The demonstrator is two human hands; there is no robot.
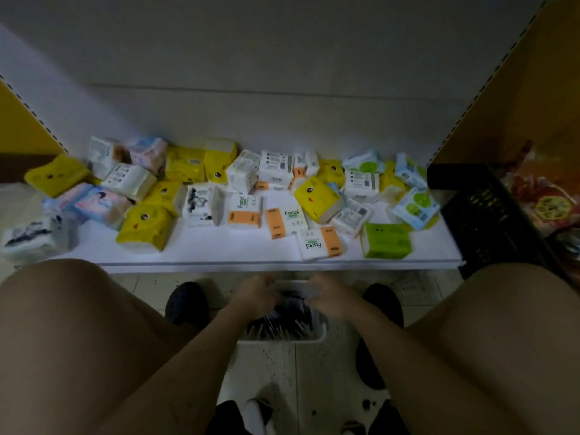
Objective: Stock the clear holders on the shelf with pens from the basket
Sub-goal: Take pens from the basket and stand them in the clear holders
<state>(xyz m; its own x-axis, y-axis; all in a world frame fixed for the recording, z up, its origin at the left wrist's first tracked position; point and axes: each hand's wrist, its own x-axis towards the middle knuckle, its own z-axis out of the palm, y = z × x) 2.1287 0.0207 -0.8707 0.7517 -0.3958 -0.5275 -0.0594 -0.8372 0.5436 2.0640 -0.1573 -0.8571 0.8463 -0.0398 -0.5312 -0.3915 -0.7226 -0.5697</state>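
A white basket (282, 341) stands on the tiled floor between my feet, and dark pens (284, 326) with light tips lie inside it. Both hands reach down into its far end. My left hand (255, 296) is at the left side and my right hand (326, 296) at the right, fingers bent downward among the pens. Motion blur hides whether either hand holds pens. A pale blurred shape (292, 288) sits between the hands. No clear holders are in view.
My bare knees fill the lower left and right. A low white shelf (219, 251) ahead carries several tissue packs in yellow, white, orange and green. A black crate (480, 215) stands to the right of the shelf. Dark shoes flank the basket.
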